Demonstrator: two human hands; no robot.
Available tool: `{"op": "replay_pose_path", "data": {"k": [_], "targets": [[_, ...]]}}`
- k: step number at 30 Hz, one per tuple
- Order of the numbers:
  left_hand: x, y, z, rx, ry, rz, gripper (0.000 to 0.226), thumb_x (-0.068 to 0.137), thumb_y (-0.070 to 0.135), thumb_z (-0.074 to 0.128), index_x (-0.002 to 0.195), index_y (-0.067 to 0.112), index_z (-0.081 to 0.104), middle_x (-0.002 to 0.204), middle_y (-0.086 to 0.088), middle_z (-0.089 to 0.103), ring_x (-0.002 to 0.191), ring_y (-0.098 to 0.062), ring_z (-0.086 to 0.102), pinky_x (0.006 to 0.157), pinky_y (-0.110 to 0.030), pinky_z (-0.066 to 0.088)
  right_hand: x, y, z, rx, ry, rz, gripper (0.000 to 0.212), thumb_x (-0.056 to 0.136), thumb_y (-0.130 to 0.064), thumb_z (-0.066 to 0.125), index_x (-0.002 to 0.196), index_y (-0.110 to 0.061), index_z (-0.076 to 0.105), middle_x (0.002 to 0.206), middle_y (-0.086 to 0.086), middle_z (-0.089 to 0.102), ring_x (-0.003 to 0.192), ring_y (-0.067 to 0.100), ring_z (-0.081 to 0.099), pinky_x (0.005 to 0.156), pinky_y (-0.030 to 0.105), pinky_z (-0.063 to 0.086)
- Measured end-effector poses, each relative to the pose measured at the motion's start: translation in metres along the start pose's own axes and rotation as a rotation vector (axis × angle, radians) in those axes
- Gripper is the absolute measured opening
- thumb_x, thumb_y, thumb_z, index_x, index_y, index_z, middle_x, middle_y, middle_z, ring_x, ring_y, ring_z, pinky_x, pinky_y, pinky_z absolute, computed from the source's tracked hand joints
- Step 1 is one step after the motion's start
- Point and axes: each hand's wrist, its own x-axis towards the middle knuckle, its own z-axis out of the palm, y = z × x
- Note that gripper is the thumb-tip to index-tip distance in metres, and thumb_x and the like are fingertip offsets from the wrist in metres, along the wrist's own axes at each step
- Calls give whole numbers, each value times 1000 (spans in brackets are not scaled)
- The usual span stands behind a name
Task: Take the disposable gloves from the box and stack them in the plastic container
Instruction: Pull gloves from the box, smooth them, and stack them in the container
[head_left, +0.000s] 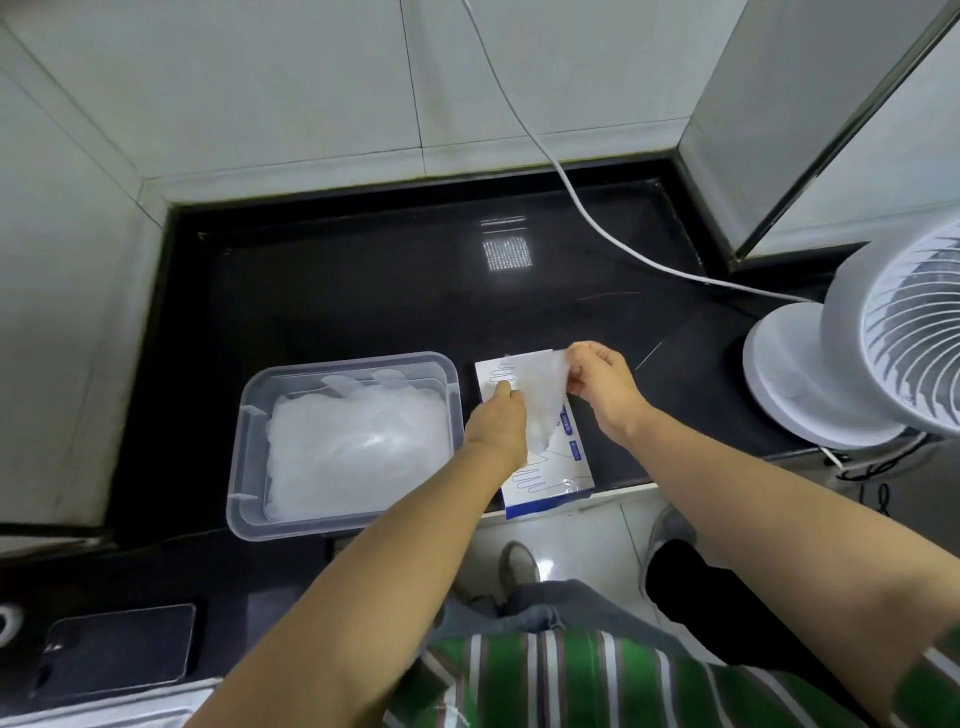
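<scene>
Hands (L (496, 423), R (605, 387)) hold glove (540, 387) over box (553, 475).

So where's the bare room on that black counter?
Widest bare patch: the black countertop behind the clear plastic container and white-and-blue glove box; a white cable crosses its right side. A narrower strip lies between the box and the white fan. The front edge is crowded: container, box, left hand and right hand holding a translucent glove.

The white-and-blue box (550, 470) lies flat. Just left of it stands the clear plastic container (311, 527), holding stacked translucent gloves (358, 452). One crumpled glove (540, 384) is raised over the box's far half.
</scene>
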Motion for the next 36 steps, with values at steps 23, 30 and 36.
{"op": "replay_pose_path", "data": {"k": [23,30,36], "targets": [[-21,-21,-71,-1849,40,-267,62,97,60,38,107,7,69,97,-13,71,85,-23,68,80,-34,52,-16,-33,30,37,-347,-48,10,87,-12,48,79,-11,54,80,5,57,75,16,55,71,27,49],[-33,-45,-91,-1393,343,-171,44,82,-3,69,120,18,60,105,-7,68,90,-18,66,65,-24,53,-19,-50,42,11,-419,-9,20,92,-26,47,84,-13,60,86,7,59,80,20,53,75,32,46],[-45,-65,-101,-1036,307,50,67,76,-9,72,132,17,45,103,-8,59,86,-15,59,67,-15,49,-22,-68,64,-293,-521,-81,34,91,-42,65,110,-14,68,98,8,72,87,18,68,75,27,52]]}}
